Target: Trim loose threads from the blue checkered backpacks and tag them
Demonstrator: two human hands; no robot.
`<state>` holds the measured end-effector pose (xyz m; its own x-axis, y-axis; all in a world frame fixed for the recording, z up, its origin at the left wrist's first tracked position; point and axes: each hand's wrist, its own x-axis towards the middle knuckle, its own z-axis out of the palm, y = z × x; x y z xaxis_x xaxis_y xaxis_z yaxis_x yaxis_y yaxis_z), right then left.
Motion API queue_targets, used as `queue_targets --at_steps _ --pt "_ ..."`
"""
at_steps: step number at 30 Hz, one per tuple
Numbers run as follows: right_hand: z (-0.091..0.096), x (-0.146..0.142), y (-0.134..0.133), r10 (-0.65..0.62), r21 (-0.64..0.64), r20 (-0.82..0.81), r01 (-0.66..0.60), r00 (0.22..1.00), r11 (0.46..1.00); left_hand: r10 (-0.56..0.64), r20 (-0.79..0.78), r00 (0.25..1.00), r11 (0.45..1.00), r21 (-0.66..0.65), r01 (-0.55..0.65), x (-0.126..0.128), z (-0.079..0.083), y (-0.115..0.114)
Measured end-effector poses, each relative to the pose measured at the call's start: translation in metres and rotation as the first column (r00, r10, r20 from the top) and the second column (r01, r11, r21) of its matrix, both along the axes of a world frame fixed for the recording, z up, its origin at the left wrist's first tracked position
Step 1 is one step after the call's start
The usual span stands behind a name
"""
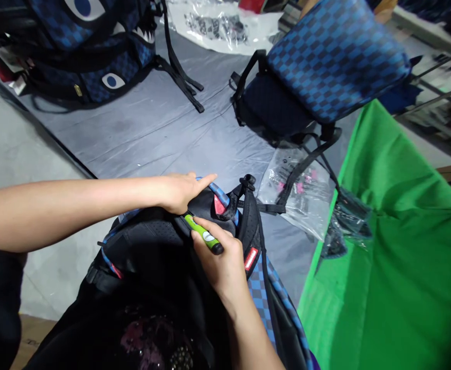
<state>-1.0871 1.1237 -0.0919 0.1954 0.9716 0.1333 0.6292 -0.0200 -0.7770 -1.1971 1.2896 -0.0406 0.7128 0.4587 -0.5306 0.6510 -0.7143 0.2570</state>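
A black and blue checkered backpack (pixel 148 246) lies in front of me with its back panel up. My left hand (pixel 181 192) is closed on its top edge near the blue piping, index finger stretched forward. My right hand (pixel 219 257) grips a green pen-like tool (pixel 202 235), its tip pointing at the spot under my left hand. A small red label (pixel 250 258) shows on the shoulder strap beside my right hand.
Grey sheeting (pixel 151 133) covers the work surface. Two more blue checkered backpacks lie farther off, one with eyes and teeth (pixel 90 51) at the left, one (pixel 325 67) at the right. Clear plastic bags (pixel 306 195) lie by a green cloth (pixel 395 246) at the right.
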Motion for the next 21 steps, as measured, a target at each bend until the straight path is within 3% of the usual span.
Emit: queue_targets --at_steps 3,7,11,13,15,19,21 --pt "0.001 0.0 -0.001 -0.047 -0.016 0.01 0.047 0.999 0.999 0.007 0.0 1.0 1.0 -0.01 -0.007 -0.001 0.0 -0.001" --pt "-0.001 -0.001 0.002 0.019 -0.018 -0.041 -0.02 0.999 1.0 0.025 0.007 1.0 1.0 -0.01 -0.025 0.0 0.0 -0.001" --pt "-0.001 -0.007 0.007 -0.043 -0.014 -0.096 0.042 0.994 0.999 -0.004 0.007 1.0 1.0 -0.015 0.004 -0.003 -0.002 0.0" --pt "0.0 -0.012 0.007 -0.014 0.001 -0.147 0.014 0.989 1.0 -0.022 0.017 1.0 1.0 0.012 0.022 -0.006 -0.005 0.0" --pt "0.001 -0.016 0.006 -0.004 -0.01 -0.169 0.002 0.986 1.0 -0.025 0.02 0.999 0.998 0.057 0.024 -0.01 -0.009 0.001" --pt "-0.002 -0.018 0.008 -0.109 -0.051 -0.103 0.104 0.989 0.993 -0.032 0.019 0.999 0.992 0.124 0.03 -0.014 -0.023 0.009" --pt "-0.004 -0.017 0.011 -0.071 -0.098 -0.089 0.063 0.994 0.993 -0.046 0.061 0.997 0.99 0.138 0.037 -0.016 -0.031 0.013"
